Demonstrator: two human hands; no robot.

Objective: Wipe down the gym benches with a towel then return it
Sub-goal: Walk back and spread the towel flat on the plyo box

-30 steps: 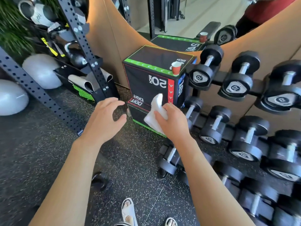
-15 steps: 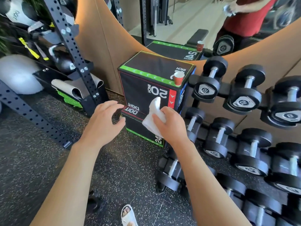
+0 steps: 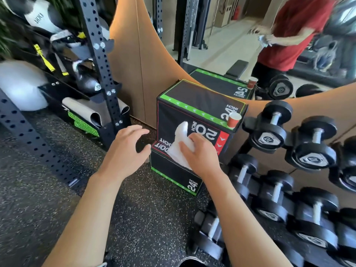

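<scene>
We hold the crumpled white cloth towel (image 3: pixel 180 146) in our right hand (image 3: pixel 200 154), fingers curled round its lower folds, so this grip is closed on the cloth. One loose end stands up above the knuckles, in front of the black padded jump box with green edging (image 3: pixel 200 105). Our left hand (image 3: pixel 125 151) hovers just beside it, fingers loosely spread and holding nothing.

No bench lies under our hands; the only one we see is the black padded bench (image 3: pixel 236 68) reflected in the round wall mirror (image 3: pixel 221 35). We judge the step in hand to be carrying the towel, either to a bench or back to its place; which of the two we cannot tell.

To do it well, we gather the loose end into the palm so it does not drag or catch on the black rubber dumbbells on their rack (image 3: pixel 312 151) to our right. We keep clear of the red paper cup (image 3: pixel 233 120) standing on the box's near corner, which a swinging cloth could easily tip. The free hand can help refold the towel into a flat pad.
</scene>
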